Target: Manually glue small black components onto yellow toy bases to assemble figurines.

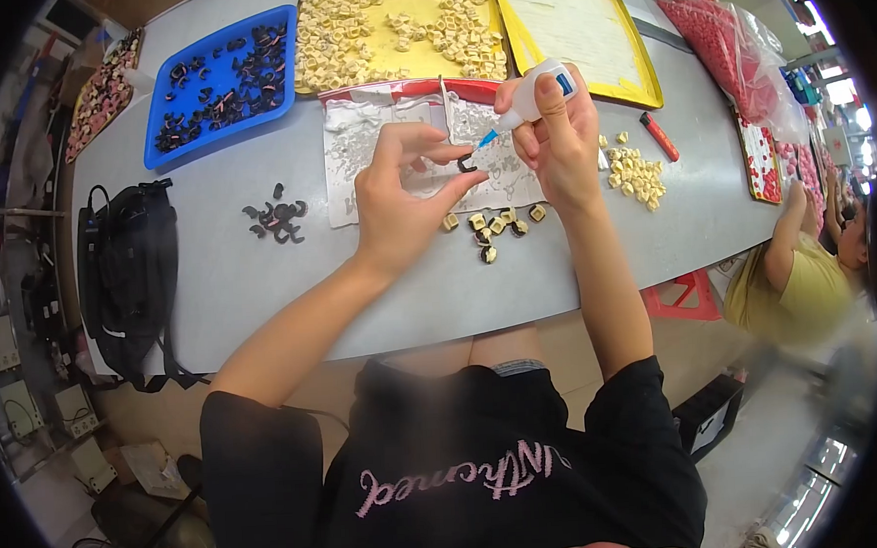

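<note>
My left hand (404,191) pinches a small black curved piece (466,163) between thumb and fingertips, above a white glue-spotted sheet (354,169). In my right hand (562,138) is a white squeeze bottle (533,95), tilted so that its blue nozzle tip (488,137) points at the black piece. Whether the tip touches the piece I cannot tell. Just below the sheet lie several small cream pieces joined with black parts (486,234). To the left is a loose pile of black curved pieces (277,219); plain cream pieces (636,176) are heaped at the right.
A blue tray (160,130) of black pieces stands at the back left. Behind the sheet are yellow trays (637,80), one full of cream pieces. A black bag (131,280) lies left, a red marker-like stick (660,136) right. Another person (791,275) sits at the far right.
</note>
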Tool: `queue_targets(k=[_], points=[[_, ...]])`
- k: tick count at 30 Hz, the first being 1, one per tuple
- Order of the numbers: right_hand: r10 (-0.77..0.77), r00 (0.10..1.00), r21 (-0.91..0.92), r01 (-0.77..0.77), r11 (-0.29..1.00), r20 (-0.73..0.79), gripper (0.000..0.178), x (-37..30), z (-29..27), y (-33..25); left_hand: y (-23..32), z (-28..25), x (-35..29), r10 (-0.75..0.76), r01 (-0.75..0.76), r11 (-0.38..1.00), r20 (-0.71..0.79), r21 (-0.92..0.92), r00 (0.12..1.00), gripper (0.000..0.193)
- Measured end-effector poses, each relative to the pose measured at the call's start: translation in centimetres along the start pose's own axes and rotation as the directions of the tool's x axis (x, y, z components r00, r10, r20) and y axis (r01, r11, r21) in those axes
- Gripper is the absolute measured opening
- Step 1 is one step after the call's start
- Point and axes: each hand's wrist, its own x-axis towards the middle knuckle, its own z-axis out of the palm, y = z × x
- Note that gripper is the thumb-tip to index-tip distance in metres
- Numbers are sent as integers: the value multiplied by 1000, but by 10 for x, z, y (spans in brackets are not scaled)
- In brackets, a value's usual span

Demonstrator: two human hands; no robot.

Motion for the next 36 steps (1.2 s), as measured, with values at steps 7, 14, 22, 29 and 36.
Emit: queue_targets(k=[7,14,22,29,36], points=[[1,1000,0,-1,1000,-9,32,-1,-2,-1,-1,0,0,14,-14,1000,-1,-4,1000,48],[9,1000,1,-9,1000,10,31,-1,0,1,2,0,-1,4,-4,1000,16,13,1000,48],[10,1000,12,-10,1000,11,31,1,-1,0,1,-2,2,31,-31,999,16,13,999,47],[45,998,30,-46,998,46,30,-4,-6,-1,2,2,-2,48,-48,999,3,-16,999,45],[35,998,41,-36,999,43,30,-1,-7,-3,3,0,1,40,-40,999,1,-5,999,45]])
